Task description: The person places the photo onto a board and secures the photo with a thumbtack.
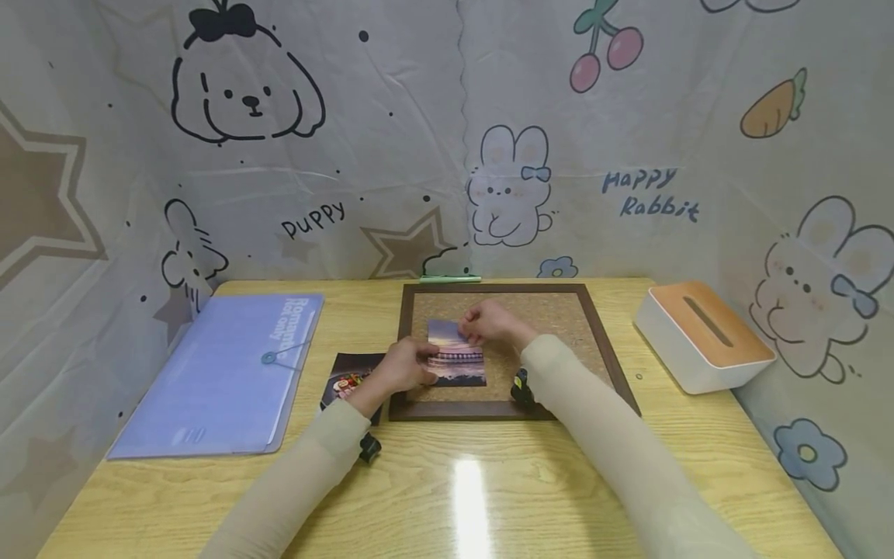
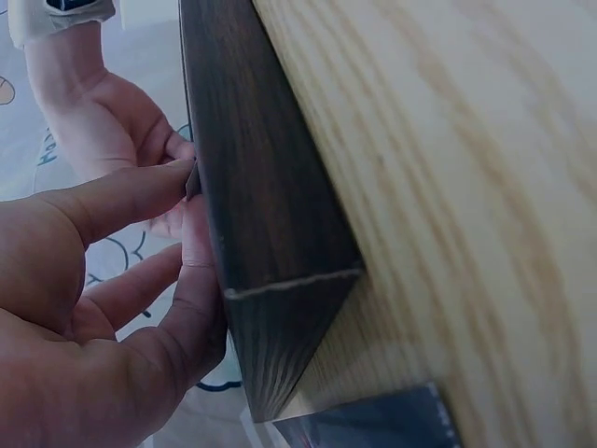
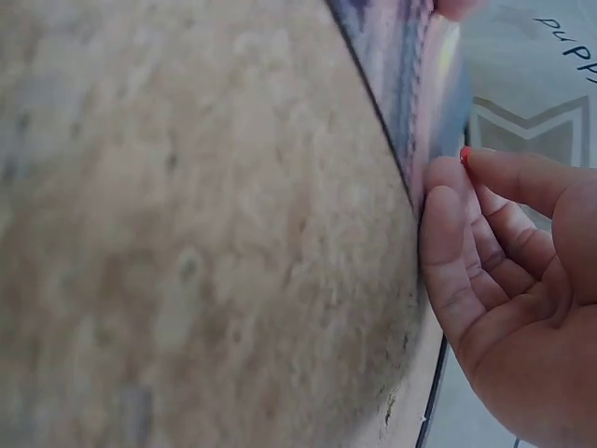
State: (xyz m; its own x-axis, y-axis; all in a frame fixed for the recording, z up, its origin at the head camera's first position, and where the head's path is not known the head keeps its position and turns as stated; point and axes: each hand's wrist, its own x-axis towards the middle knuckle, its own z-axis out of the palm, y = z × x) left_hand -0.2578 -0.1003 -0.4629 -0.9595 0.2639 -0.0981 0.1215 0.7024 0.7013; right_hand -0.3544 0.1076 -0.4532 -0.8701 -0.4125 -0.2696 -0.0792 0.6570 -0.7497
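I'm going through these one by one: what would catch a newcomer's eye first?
Probably the colourful photo on the framed corkboard, with the left hand at its left edge and the right hand holding something small and red. Next, perhaps, the cartoon-print backdrop behind the table and the blue folder at left.

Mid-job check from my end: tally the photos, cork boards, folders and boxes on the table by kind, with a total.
Photos: 2 (purple-sky photo over the board, dark photo partly behind the left forearm)
Framed cork boards: 1
Blue folders: 1
White boxes with an orange lid: 1
Total: 5
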